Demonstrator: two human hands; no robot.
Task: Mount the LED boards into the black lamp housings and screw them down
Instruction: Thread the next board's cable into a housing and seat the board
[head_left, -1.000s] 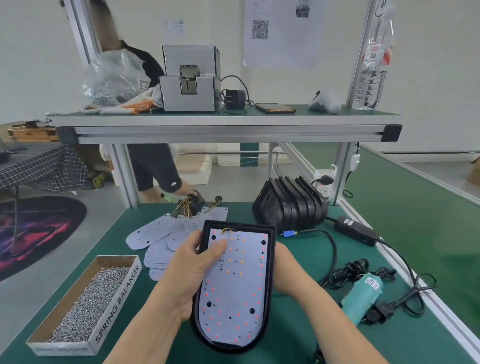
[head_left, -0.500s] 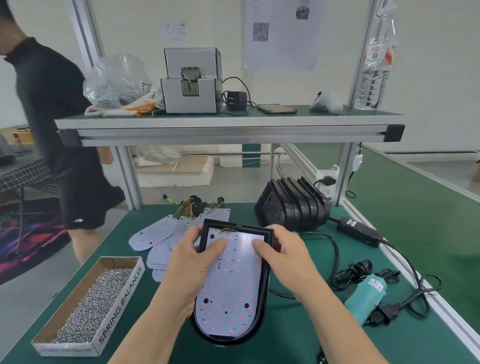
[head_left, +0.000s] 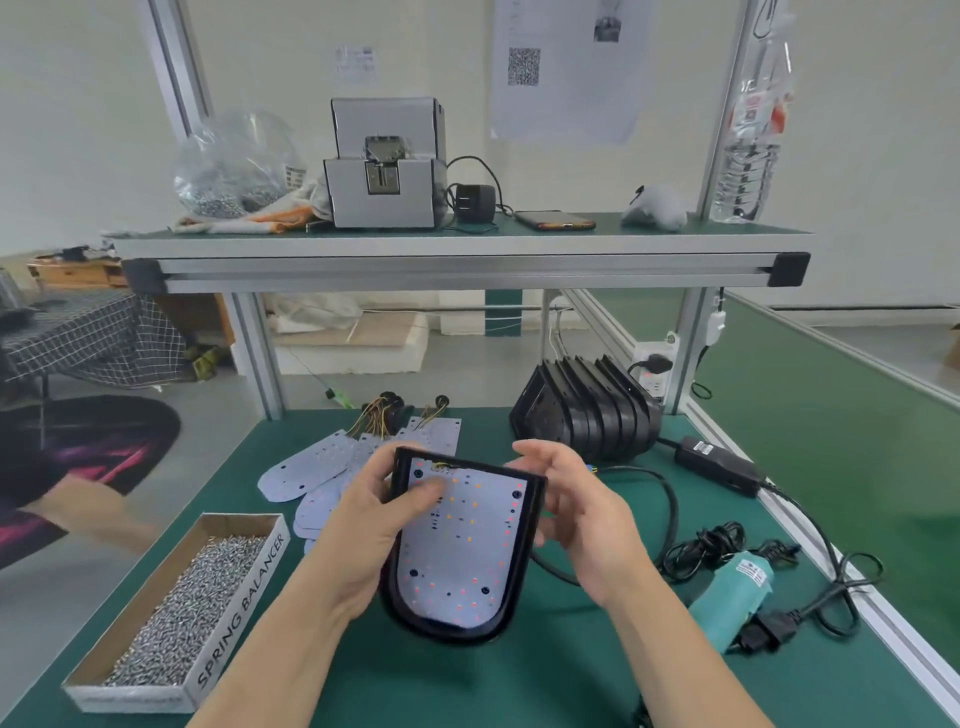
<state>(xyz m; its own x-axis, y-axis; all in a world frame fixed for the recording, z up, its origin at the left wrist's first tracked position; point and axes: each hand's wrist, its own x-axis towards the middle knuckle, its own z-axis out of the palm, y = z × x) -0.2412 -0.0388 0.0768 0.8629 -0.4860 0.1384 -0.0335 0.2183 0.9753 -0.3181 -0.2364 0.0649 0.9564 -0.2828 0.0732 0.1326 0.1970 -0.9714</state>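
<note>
Head view, looking down at the green table (head_left: 467, 686). Gripping the black housing (head_left: 441, 630) by its left rim with the left hand (head_left: 358, 535), fingers wrapped round behind, thumb pressed flat on the LED board (head_left: 462, 545) sitting inside it. Tilted, rounded end toward the body, wired end farther away and raised; can't tell if the near end touches the table. Right hand (head_left: 582, 525) just beside the right rim, fingers loose and a bit spread, not clamped on anything, too blurry to call contact. Red and orange dots all over the board. Off to the left, a cardboard box of screws (head_left: 244, 613). Behind the hands, spare boards (head_left: 306, 467) fanned out flat, wires at the far end. Back right, stacked housings (head_left: 587, 415) leaning together. Near right, a teal screwdriver (head_left: 737, 592) lying among its cables. Up on the shelf (head_left: 649, 244), a grey machine (head_left: 384, 166) and a phone (head_left: 553, 220).
</note>
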